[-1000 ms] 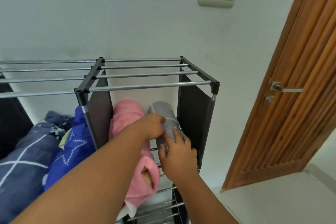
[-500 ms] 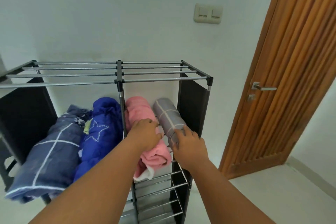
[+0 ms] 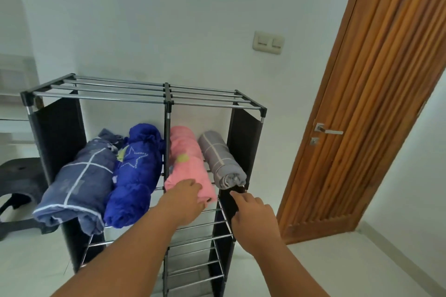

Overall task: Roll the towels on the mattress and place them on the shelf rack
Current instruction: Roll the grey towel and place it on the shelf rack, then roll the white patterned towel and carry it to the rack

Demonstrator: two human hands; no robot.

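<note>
A black-framed shelf rack (image 3: 166,94) with metal bars stands against the white wall. Several rolled towels lie side by side on its upper shelf: a slate-blue checked one (image 3: 77,183), a royal-blue starred one (image 3: 135,171), a pink one (image 3: 185,161) and a grey checked one (image 3: 222,161). My left hand (image 3: 185,200) rests on the front end of the pink towel, fingers curled over it. My right hand (image 3: 253,212) hovers just below the grey roll's front end, fingers apart, holding nothing.
A wooden slatted door (image 3: 376,108) with a metal handle (image 3: 325,129) stands to the right. A dark plastic stool (image 3: 19,181) sits left of the rack. A light switch (image 3: 268,42) is on the wall. Lower rack shelves hold nothing visible.
The view has pulled back from the rack. My right hand has let go of the grey roll and dropped below it. My left hand has slid down to the pink towel's front end.
</note>
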